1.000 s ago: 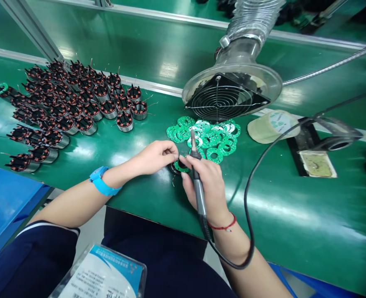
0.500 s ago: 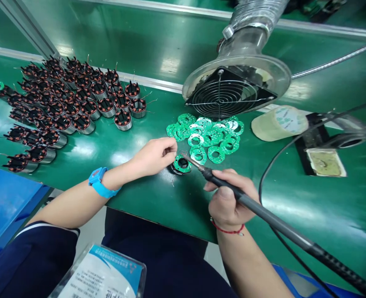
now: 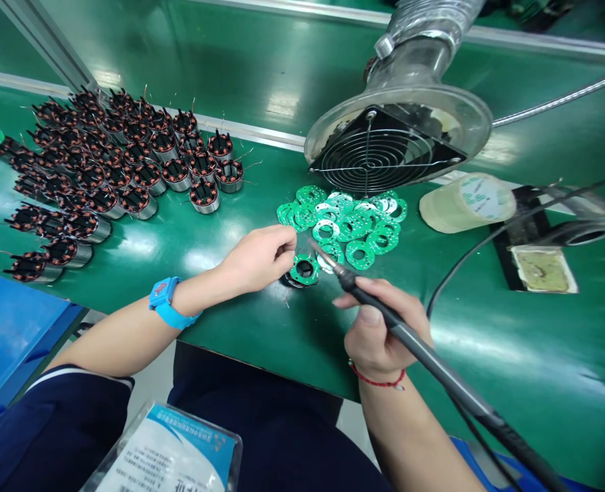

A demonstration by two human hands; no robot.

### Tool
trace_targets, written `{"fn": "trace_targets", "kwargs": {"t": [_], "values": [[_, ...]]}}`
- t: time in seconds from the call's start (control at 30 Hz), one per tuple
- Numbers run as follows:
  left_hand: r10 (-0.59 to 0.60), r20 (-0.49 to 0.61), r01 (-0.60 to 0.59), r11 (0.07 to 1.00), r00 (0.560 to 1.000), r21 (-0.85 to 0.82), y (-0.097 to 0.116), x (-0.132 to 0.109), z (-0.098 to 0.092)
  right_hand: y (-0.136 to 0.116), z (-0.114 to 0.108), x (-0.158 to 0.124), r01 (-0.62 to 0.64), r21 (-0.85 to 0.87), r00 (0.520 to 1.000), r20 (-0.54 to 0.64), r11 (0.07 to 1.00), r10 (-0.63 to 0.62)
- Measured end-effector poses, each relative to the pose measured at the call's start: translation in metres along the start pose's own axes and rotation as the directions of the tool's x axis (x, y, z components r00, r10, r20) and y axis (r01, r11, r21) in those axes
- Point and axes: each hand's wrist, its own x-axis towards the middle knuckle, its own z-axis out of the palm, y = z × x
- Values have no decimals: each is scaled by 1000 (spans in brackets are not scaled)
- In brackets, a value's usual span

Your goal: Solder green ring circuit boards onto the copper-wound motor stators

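1. Centre of frame: green ring-shaped circuit board (image 3: pixel 307 281) sits on top of a dark cylindrical wound motor core (image 3: pixel 290 281), on the glossy green bench (image 3: pixel 528 355).
2. Right hand (image 3: pixel 387 328), lower right of centre: closed round a black-and-grey pen-type soldering iron (image 3: pixel 420 346). Metal tip points up-left, looks just off the board — not on it.
3. Left hand (image 3: pixel 261 258): fingers curled, thumb drawn in near the forefinger, beside the board's left edge. Can't tell if it pinches a fine wire.
4. My read: iron work on this board, between touches. Next touch would call for a steady core and the tip on one joint, clear of the left fingers.
5. Just behind, loose pile of green and white ring boards (image 3: pixel 353 225) — tight for the tip.
6. Above that, black square fan with wire guard (image 3: pixel 368 164) limits headroom.
7. Upper left: block of copper-wound steel cores (image 3: pixel 104 164), leads sticking out.
8. Right: pale yellow tape roll (image 3: pixel 466 201); black cable (image 3: pixel 456 262) loops nearby.
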Motion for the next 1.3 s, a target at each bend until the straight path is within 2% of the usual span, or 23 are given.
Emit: {"fn": "trace_targets", "kwargs": {"t": [0.07,0.13,0.23,0.3,0.37,0.43,0.57,0.67,0.77,0.83,0.97,1.17,1.3], "values": [[10,-8,-10,1000,1000,9,0,0,0,-4,6,6,16,18,1000,-27,1000,-15],[15,-14,-15,1000,1000,18,1,0,1,-7,12,12,17,-44,994,112,999,-12],[8,-15,-7,999,1000,44,1,0,2,-7,19,20,85,-143,935,354,986,-29],[-34,-20,35,998,999,52,2,-2,2,-6,20,22,113,-161,917,397,980,-41],[-103,-14,103,994,995,37,2,-4,-1,-5,19,22,110,-173,926,376,979,-38],[-137,53,135,990,989,40,2,-8,-5,-2,17,21,92,-209,948,318,974,-21],[-40,240,-8,981,970,195,3,-14,-9,3,13,19,49,-230,970,244,972,9],[0,195,-44,974,981,222,4,-14,-9,3,13,18,84,-199,967,255,976,-31],[8,97,-18,995,995,102,3,-12,-8,1,15,18,135,-181,960,267,974,-83],[-24,71,25,1000,997,-16,1,-11,-8,-2,16,19,167,-189,956,273,968,-112],[-108,98,124,976,989,-179,-1,-9,-7,-9,18,20,223,-194,946,280,955,-164],[-146,93,161,969,985,-187,1,-7,-7,-18,21,23,367,-204,888,366,908,-277],[-166,115,189,956,979,-225,1,-7,-7,-19,18,22,328,-314,919,323,891,-225]]}}
